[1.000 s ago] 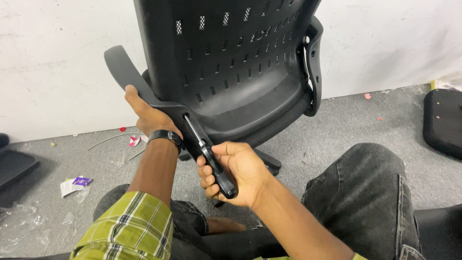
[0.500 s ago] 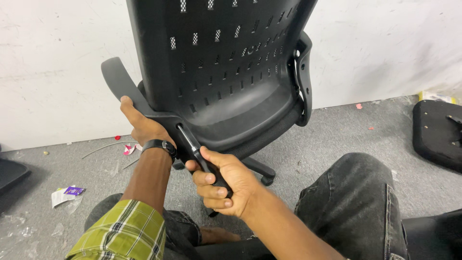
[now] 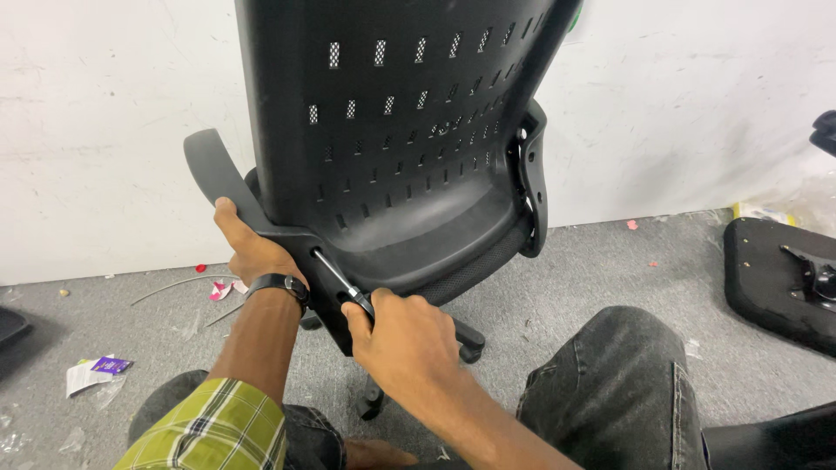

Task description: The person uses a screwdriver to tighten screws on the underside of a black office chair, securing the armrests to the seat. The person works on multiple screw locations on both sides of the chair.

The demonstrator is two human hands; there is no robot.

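A black office chair [image 3: 409, 148] with a perforated plastic back stands in front of me, back towards me. My left hand [image 3: 252, 248] grips its left armrest [image 3: 213, 170] near the lower bracket; a black watch is on that wrist. My right hand [image 3: 401, 335] is closed on the black handle of a screwdriver [image 3: 340, 278]. The metal shaft points up and left, its tip at a hole in the armrest bracket. The handle is mostly hidden by my fingers.
A white wall rises behind the chair. Grey carpet [image 3: 557, 287] carries paper scraps [image 3: 96, 374] and a thin rod at left. A black seat pan [image 3: 784, 278] lies upside down at right. My knees in dark jeans [image 3: 610, 392] fill the foreground.
The view has come closer to the chair. My right hand slid the screwdriver up so its tip meets the armrest bracket. My left hand stays on the armrest.
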